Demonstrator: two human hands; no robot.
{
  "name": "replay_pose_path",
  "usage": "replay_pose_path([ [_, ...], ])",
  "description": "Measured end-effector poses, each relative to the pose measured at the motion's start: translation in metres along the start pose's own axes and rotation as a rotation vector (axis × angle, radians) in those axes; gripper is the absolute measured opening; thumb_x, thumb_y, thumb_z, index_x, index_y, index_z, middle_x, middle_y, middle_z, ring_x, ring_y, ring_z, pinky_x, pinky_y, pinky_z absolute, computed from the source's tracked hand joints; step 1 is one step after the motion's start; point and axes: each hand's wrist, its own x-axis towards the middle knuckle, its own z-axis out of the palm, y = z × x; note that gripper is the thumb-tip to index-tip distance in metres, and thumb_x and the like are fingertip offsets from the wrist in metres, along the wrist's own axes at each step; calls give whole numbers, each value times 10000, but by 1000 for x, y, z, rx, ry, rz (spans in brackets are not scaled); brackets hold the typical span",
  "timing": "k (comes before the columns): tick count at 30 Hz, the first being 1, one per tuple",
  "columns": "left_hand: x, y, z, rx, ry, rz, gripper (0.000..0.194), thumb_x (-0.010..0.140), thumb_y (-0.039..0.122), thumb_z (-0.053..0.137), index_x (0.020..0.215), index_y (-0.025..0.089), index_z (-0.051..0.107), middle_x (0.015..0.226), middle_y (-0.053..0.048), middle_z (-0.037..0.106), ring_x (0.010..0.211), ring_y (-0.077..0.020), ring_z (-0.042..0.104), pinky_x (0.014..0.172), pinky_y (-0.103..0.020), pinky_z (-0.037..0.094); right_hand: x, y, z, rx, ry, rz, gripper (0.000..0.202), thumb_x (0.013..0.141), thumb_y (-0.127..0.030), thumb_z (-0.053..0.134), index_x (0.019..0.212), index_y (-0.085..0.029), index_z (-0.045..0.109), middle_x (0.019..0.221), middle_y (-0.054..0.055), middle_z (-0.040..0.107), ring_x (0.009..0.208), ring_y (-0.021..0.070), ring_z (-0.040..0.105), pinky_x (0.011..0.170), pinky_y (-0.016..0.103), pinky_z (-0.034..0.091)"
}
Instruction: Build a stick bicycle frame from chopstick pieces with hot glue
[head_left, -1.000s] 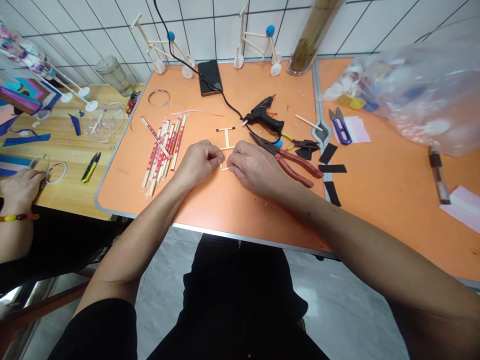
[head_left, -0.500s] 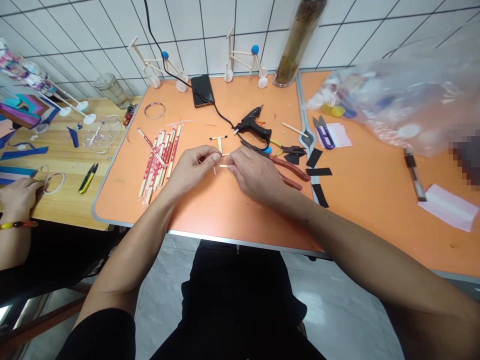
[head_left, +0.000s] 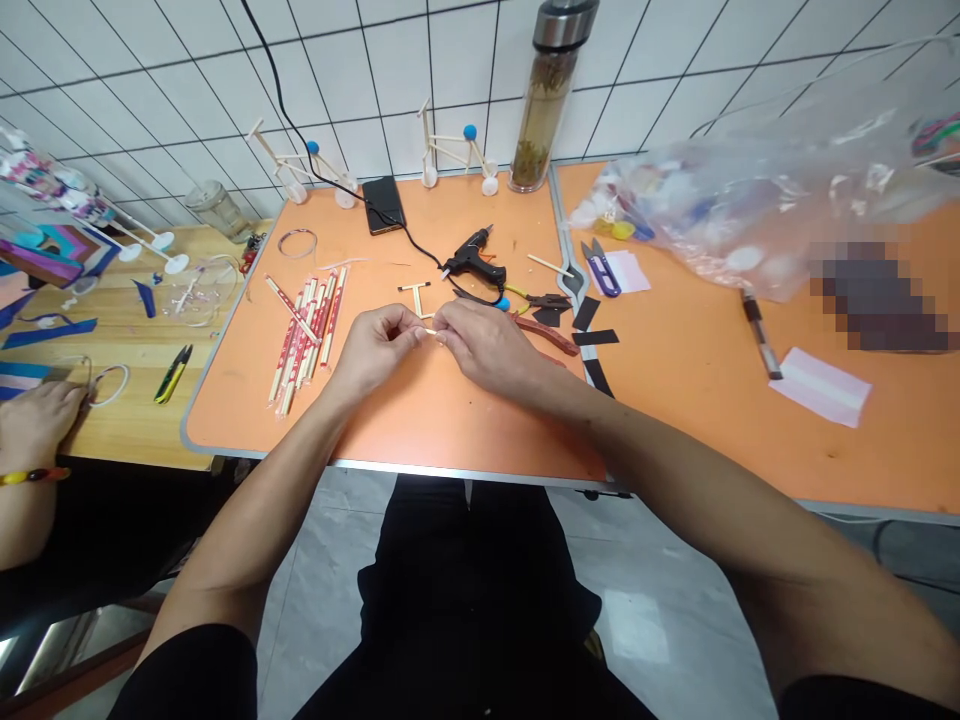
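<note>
Close together over the orange table, my left hand [head_left: 379,345] and my right hand [head_left: 487,348] both have their fingers pinched. A short pale wooden stick [head_left: 433,332] spans the small gap between the fingertips, with each hand on one end. Just beyond them lies a small frame of joined sticks [head_left: 417,300], its far crosspiece tipped in black. Red-handled pliers [head_left: 544,330] are partly covered by my right hand. Left of my left hand lie several chopsticks in red-and-white wrappers [head_left: 306,325].
A black glue gun [head_left: 476,262] with its cord lies behind the hands, near a phone [head_left: 384,205]. Two stick bicycle models [head_left: 450,150] and a tea bottle [head_left: 541,120] stand by the wall. Blue-handled snips [head_left: 601,268] and black strips [head_left: 596,337] are rightward. A co-worker's hand [head_left: 41,415] is at left.
My hands have come closer together, and the short stick now bridges both sets of fingertips. The camera view has shifted, so the table's things appear further left and lower.
</note>
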Motion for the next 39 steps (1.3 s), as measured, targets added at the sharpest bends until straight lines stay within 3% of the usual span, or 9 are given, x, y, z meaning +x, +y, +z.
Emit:
replay_pose_path([
  [5,-17,10,6,-78,15,-84,356,832,515,925,849,198,765,742,-23,716,650,-135,548,621,-285,436,-3,0,-1,61,1,-52,163,1102,-225,514,1041,-197,663,1062,92,717,995,245,639,873,353,422],
  [10,-37,4,15,-123,125,-108,271,863,431,855,811,203,718,719,-5,693,613,-120,525,604,-280,422,-7,-10,3,70,-59,-67,168,1083,-195,516,1015,-199,669,1029,85,729,962,241,631,839,344,398],
  [16,-46,2,24,-193,134,-161,173,853,362,803,858,204,732,757,-7,714,657,-132,570,647,-281,459,-10,-19,-10,-47,-158,9,169,1048,-152,533,953,-197,666,976,72,688,907,229,611,794,335,377],
  [26,-55,-13,32,194,-7,-39,136,954,303,717,882,208,782,842,-20,771,784,-185,662,743,-312,471,-38,-13,-14,-178,-241,80,214,1071,-135,558,930,-195,707,955,74,724,874,218,623,816,333,386],
  [32,-59,-4,35,540,-28,30,146,979,190,686,846,231,732,916,-36,784,847,-217,683,765,-347,450,-49,-13,-10,-232,-228,107,220,1093,-151,555,953,-191,720,1016,87,744,908,227,642,825,338,400],
  [39,-60,-3,35,651,-11,22,136,990,194,688,911,257,779,989,-49,802,937,-258,723,742,-370,441,-50,-12,-6,-264,-235,162,208,1124,-204,568,1017,-176,744,1123,114,767,955,235,657,671,338,265],
])
